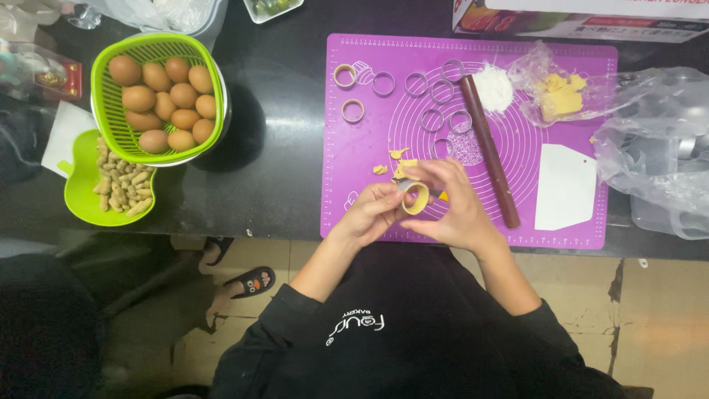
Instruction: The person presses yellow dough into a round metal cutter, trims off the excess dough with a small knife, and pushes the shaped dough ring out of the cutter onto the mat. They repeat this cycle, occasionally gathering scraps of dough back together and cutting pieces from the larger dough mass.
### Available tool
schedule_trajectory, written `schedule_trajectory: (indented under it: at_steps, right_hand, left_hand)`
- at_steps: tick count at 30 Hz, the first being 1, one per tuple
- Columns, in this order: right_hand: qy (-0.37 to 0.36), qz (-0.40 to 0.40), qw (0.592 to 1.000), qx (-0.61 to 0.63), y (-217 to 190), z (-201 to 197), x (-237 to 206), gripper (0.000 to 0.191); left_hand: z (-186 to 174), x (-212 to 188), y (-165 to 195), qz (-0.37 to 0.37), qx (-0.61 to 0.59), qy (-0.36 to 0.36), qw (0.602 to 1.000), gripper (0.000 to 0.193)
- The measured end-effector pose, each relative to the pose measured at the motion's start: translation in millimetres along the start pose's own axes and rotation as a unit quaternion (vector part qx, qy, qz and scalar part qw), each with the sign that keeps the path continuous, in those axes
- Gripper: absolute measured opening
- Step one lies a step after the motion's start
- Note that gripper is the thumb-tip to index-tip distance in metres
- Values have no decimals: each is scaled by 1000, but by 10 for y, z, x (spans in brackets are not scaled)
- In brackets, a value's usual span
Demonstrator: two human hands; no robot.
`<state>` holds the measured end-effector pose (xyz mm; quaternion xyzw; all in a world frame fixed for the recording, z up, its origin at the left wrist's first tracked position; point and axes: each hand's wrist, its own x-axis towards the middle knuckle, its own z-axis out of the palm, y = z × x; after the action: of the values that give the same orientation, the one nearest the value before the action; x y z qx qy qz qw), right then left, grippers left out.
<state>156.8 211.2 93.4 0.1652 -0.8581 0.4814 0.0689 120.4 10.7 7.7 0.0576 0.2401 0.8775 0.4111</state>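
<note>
Far to the left of the hands stands a green basket (159, 52) with ten brown eggs, and just below it a green apple-shaped dish (77, 193) heaped with peanuts. Up and left of the left hand (375, 212), two rings lined with dough (345, 75) rest on the purple mat (354, 159); these look finished. The left hand pinches a third ring (416, 198), pale dough pressed round its inside, and the right hand (454, 203) closes on it from the other side, thumb and fingers shaping the lining just above the mat's near edge. So by my judgement this ring is in progress. Beside the fingertips lie a few dough scraps (399, 154). Above the right hand I count seven bare metal rings (442, 91), still unlined. To their right lie one dark rolling pin (490, 148), one small heap of flour (492, 87), one lump of yellow dough in plastic wrap (561, 94) and one white scraper (565, 186).
</note>
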Motion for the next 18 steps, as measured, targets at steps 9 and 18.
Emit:
schedule_trajectory:
  at_steps: [9, 18]
  right_hand:
    - [-16, 157, 950, -269, 994, 351, -733, 48]
    - [43, 182, 976, -114, 898, 458, -845, 43]
  left_hand:
    - [-273, -22, 197, 76, 36, 147, 986, 53]
    - [-282, -47, 318, 126, 78, 154, 977, 52]
